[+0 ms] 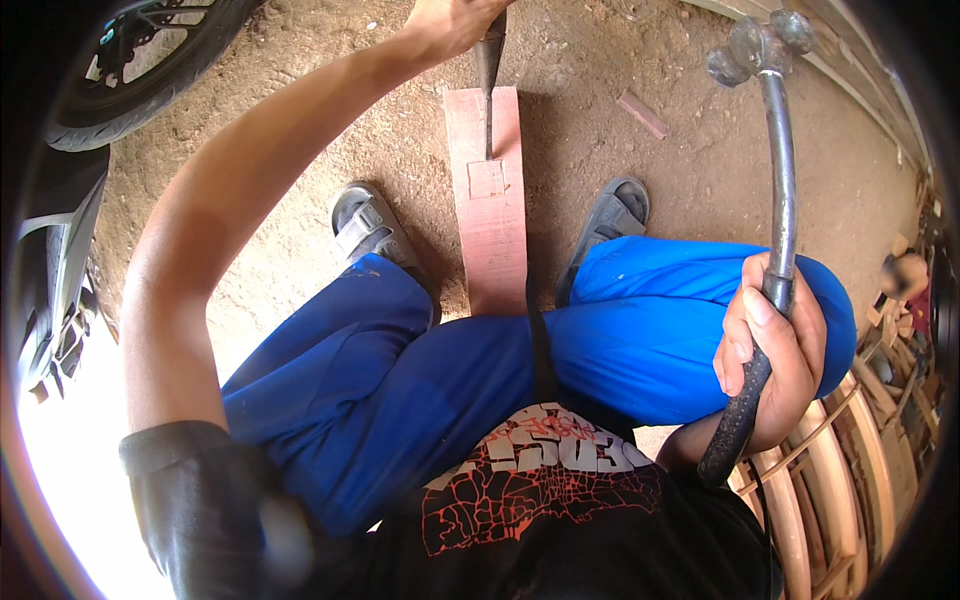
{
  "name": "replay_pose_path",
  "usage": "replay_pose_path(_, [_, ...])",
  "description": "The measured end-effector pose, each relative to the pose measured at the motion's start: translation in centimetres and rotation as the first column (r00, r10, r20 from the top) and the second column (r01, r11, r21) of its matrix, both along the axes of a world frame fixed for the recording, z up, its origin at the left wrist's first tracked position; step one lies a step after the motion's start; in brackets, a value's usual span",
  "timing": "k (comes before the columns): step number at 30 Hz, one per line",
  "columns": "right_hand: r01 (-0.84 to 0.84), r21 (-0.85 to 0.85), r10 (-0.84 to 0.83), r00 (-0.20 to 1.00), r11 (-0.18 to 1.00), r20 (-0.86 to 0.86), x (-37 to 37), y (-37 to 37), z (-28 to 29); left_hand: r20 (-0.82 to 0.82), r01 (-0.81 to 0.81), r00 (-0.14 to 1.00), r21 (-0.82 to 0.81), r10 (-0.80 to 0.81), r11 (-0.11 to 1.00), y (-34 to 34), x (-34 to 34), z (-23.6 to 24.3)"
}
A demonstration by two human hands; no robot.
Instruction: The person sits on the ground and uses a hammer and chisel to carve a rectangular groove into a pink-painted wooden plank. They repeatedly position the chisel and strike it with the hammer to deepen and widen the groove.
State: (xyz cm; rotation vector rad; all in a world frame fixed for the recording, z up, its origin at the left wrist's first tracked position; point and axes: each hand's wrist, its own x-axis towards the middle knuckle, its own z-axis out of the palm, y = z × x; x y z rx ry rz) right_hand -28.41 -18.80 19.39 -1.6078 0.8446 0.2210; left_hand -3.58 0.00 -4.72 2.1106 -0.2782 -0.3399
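My left hand (458, 22) grips a chisel (488, 70) at the top centre, its tip resting on a reddish wooden board (495, 250) just above a scored rectangle (486, 180). The board lies lengthwise between my sandalled feet, its near end at my blue trousers. My right hand (770, 360) is closed round the dark grip of a metal hammer (780, 160), raised at my right with its head (755, 45) upward. The top of the chisel's handle is hidden by my left hand and the frame's edge.
A motorcycle wheel (160, 80) and dark bodywork (60, 230) stand at the left. A small wood offcut (642, 115) lies on the dirt floor (690, 180). Curved wooden pieces (870, 470) and a pile of scraps (895, 370) are at the right, along a bordering edge.
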Motion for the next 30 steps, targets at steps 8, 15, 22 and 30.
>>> replay_pose_path(8, [0.005,0.068,-0.004,1.000,0.998,-0.001,-0.5,0.0,-0.2,0.113,-0.023,0.992,-0.274,0.056,0.961,-1.0,0.4,-4.4])
replay_pose_path(15, [0.046,0.251,-0.032,0.998,0.967,-0.063,1.7,-0.3,-0.2,-0.247,-0.166,0.969,-0.606,0.014,0.778,-3.1,-1.2,-2.7])
replay_pose_path(22, [0.099,0.754,0.037,0.986,0.650,-0.161,6.7,-3.6,1.0,-0.280,-0.248,0.947,-0.325,0.158,0.913,-3.8,-1.6,-1.4])
replay_pose_path(30, [0.051,0.994,-0.413,0.906,-0.101,-0.088,13.4,-1.6,7.9,-0.336,-0.260,0.934,-0.399,0.123,0.879,-3.6,-2.4,-1.0])
